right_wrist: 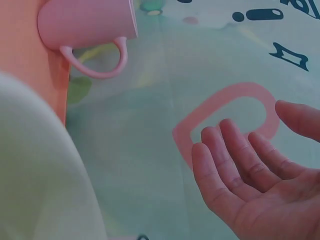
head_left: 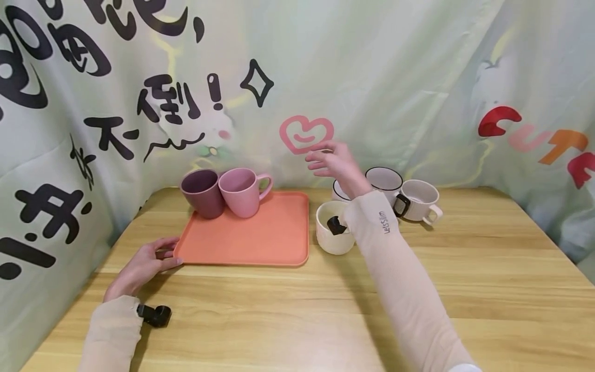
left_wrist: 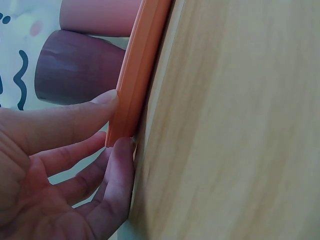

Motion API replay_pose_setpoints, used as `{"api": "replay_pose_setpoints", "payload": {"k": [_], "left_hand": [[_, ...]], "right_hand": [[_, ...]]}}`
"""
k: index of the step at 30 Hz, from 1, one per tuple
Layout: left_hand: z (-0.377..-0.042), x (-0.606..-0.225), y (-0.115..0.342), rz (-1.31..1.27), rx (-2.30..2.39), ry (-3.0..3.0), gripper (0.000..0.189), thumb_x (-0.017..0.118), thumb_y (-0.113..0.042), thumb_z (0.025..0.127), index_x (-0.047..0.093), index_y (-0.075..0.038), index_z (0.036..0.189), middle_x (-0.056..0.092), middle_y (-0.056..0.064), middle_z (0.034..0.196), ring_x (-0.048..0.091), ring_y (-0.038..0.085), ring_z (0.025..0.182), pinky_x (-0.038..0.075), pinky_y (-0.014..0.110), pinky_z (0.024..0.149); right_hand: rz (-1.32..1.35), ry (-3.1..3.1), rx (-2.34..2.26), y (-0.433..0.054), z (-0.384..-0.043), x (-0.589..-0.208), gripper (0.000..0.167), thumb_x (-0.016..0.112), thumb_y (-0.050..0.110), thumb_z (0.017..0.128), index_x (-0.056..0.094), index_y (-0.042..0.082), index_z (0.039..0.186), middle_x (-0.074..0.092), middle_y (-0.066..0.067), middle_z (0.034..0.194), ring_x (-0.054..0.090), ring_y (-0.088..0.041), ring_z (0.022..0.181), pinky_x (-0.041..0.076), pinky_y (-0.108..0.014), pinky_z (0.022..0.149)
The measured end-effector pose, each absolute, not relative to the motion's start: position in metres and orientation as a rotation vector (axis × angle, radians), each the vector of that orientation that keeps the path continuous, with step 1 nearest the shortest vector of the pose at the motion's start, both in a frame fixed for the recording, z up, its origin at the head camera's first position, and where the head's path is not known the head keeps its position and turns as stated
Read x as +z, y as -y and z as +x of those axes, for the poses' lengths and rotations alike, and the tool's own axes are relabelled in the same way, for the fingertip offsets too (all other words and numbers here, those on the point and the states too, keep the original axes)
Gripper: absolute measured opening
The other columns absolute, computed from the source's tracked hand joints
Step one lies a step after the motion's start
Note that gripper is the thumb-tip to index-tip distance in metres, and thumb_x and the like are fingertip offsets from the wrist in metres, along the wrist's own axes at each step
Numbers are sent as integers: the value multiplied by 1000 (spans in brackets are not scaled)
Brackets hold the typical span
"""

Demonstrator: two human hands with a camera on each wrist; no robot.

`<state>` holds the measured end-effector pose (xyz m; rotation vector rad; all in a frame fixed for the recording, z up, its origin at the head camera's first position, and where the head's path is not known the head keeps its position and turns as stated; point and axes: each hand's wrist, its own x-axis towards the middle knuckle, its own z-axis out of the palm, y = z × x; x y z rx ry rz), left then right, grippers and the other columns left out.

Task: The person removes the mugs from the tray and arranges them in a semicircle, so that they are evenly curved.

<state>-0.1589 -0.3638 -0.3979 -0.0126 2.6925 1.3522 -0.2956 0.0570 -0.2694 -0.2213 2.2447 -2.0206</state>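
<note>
At its left front corner, the orange tray is held by my left hand. In the left wrist view the thumb lies against the tray's rim and a finger is at its lower edge. A dark purple mug and a pink mug stand side by side at the tray's back left. My right hand is raised with nothing in it, its fingers loosely bent, behind and above a cream mug. That cream mug stands just right of the tray, partly covered by the sleeve and wrist camera.
Right of the raised forearm are a white mug with a dark rim and a plain white mug. Another dark-rimmed mug is mostly hidden behind the right wrist. A printed curtain hangs behind the wooden table.
</note>
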Motion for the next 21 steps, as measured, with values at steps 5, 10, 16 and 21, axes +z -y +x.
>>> {"api": "replay_pose_setpoints", "payload": {"k": [5,10,16,21], "left_hand": [[-158,-399,365,3,1373,-2694,65,70,-5,95,36,18,145,49,38,136,56,41,116,50,19,77],[-158,-399,365,-3,1391,-2686,65,70,-3,94,36,19,145,49,38,137,57,38,115,50,19,77],[-158,-399,365,-3,1400,-2680,64,70,-3,94,37,19,145,50,38,136,60,30,109,51,20,76],[-158,-399,365,-3,1390,-2678,65,69,-4,95,35,18,146,49,38,137,58,36,113,51,20,77]], "right_hand": [[-223,-2239,-2007,-45,-295,-272,39,60,11,101,54,-6,135,66,-22,124,66,-35,108,53,-40,94],[-236,-2215,-1970,-34,-297,-278,40,58,10,102,52,-7,138,65,-22,125,65,-36,108,51,-44,96],[-248,-2211,-1951,-24,-298,-278,42,59,9,101,52,-8,138,64,-25,126,63,-39,111,51,-46,97],[-244,-2204,-1936,-17,-300,-280,41,60,8,100,53,-8,138,64,-24,127,61,-42,115,50,-46,98]]}}
